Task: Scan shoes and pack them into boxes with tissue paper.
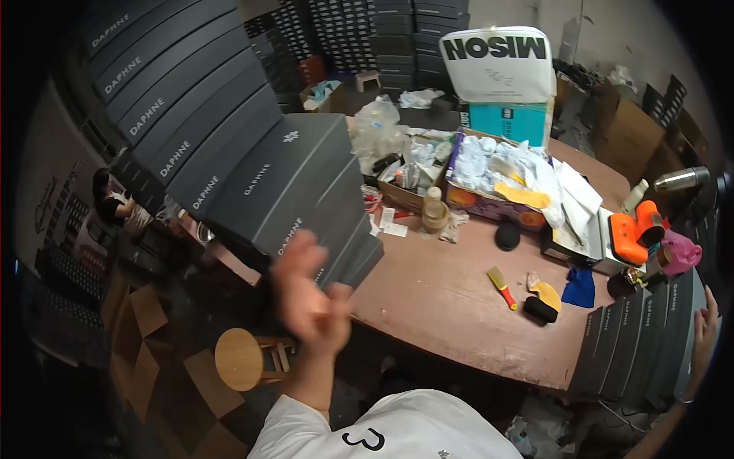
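Observation:
My left hand [312, 298] is raised before the tall stack of dark grey shoe boxes [222, 164] on the left. It is blurred, with fingers and thumb apart and nothing seen between them. Behind it, a lower pile of the same boxes [336, 222] rests on the table's left end; whether the hand touches it I cannot tell. At the far right edge, my right hand [705, 317] reaches out with straight fingers beside a row of dark shoe boxes [642, 329] standing on their sides. Its fingertips lie at the outer end of that row, partly lost in the dark rim.
On the brown table [428, 291] lie a brush [502, 288], a black sponge [540, 309], a blue cloth [579, 287] and a glue jar [434, 210]. Farther back stands a carton of white paper [497, 164]. A round stool [239, 359] and open cartons [145, 310] occupy the floor at left.

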Available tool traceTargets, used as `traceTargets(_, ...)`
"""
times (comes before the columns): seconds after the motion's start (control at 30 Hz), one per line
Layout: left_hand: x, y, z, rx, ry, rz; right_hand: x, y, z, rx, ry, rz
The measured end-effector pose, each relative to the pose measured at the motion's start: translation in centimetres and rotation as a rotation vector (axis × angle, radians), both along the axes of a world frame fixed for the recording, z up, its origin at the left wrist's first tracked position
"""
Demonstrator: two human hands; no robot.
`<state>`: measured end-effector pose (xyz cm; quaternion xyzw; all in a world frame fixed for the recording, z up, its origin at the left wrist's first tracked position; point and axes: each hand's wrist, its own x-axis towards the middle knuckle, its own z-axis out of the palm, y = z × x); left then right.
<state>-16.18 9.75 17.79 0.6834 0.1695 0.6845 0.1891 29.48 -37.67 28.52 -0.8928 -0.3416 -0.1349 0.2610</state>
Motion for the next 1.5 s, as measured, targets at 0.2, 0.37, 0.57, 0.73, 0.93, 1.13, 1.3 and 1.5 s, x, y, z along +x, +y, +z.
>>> traceTargets(0.2, -21.3, 14.4, -0.6, -0.421, 0.376, 0.687, -23.3, 35.6, -6.4, -0.2, 0.694, 0.898)
traceTargets(0.37, -14.4, 14.3, -0.8, -0.504, 0.334, 0.023, -31.6, 50.9, -10.6, 0.111, 1.592, 0.971)
traceTargets(0.57, -9.8, 5.3, -4.1, -0.148, 0.402, -0.045, -30.7, 45.1, -17.4, 0.441, 1.758, 1.099)
traceTargets(0.73, -3.9, -0.5, -18.0, -1.116, 0.323, -0.6, -28.5, 31.2, -29.5, 0.549, 1.683, 0.425)
traceTargets(0.93, 6.1, 3.1, -30.2, -1.97, 0.233, -0.952, -22.8, 29.3, -39.1, 0.394, 1.947, -0.102)
traceTargets(1.13, 4.0, 6.5, -26.1, -1.659, 0.354, -0.807, -24.1, 33.1, -32.0, 0.525, 1.856, -0.051)
traceTargets(1.3, 0.8, 12.1, -22.7, -1.271, 0.698, -0.84, -31.5, 38.6, -32.9, -0.072, 1.27, 0.665)
traceTargets(1.5, -1.1, 11.1, -28.9, -0.577, 1.179, -0.1, -23.9, 31.7, -37.7, -0.488, 0.385, 0.28)
